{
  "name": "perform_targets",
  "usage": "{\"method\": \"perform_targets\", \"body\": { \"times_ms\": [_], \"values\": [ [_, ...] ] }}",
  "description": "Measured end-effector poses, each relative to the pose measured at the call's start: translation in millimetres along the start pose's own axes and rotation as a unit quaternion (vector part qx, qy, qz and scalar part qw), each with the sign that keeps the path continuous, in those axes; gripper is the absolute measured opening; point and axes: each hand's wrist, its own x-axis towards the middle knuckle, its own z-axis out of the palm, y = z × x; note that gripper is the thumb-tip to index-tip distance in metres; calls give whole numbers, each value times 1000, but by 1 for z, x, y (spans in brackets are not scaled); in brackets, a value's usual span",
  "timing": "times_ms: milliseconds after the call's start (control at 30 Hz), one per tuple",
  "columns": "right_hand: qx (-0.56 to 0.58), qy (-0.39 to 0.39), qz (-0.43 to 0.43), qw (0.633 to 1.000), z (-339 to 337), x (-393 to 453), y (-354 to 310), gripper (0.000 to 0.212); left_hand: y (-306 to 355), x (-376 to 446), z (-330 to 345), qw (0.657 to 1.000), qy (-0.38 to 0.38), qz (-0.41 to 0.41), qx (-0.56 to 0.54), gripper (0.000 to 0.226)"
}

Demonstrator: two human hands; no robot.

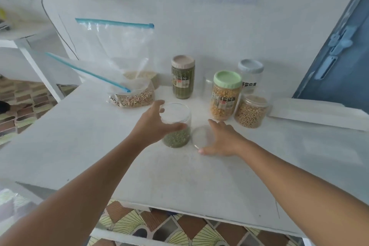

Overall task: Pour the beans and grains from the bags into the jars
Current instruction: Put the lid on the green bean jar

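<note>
Right now my left hand [153, 124] is wrapped around the open jar [176, 126] near the middle of the white table [99, 146], thumb on the near side and fingers curling behind its rim. That jar is clear, has no lid on, and holds green mung beans [176, 139] only in its lower part. Just to its right a clear round lid [201, 137] lies flat on the table, and my right hand [221, 140] rests over its right edge with the fingers spread and fairly straight, thumb stretched toward me; I am touching it, not gripping it.

Farther back stands a tall jar with a beige cap [183, 77], filled with green beans. To the right of it, a jar with a green cap [225, 96] is full of yellow corn kernels, and touching its right side is a short clear jar of tan grains [251, 111] with no cap that I can see. Behind those two stands a nearly clear jar with a grey-blue cap [250, 75].

At the back left, a zip bag with a blue seal [127, 94] lies slumped, holding mixed pinkish beans. A taller zip bag [119, 50] leans on the wall behind it, with pale grains at its bottom.
</note>
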Motion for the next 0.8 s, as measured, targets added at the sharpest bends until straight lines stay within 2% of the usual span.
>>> {"method": "perform_targets", "body": {
  "times_ms": [200, 367, 467, 600, 800],
  "values": [
    [65, 81, -51, 993, -17, -1, 7, 136, -2, 14, 1, 998, -44, 27, -24, 125],
    [168, 158, -126, 965, -55, -9, -11, 135, -3, 21, 3, 996, -68, 47, -33, 130],
    [195, 139, -156, 958, -59, -8, -31, 133, 1, 23, 13, 993, -79, 67, -50, 121],
    [177, 107, -156, 966, -56, 3, -45, 135, 3, 23, 24, 990, -80, 83, -77, 102],
    [139, 68, -158, 975, -67, 10, -49, 134, -1, 27, 24, 987, -97, 83, -97, 100]
  ]
}}
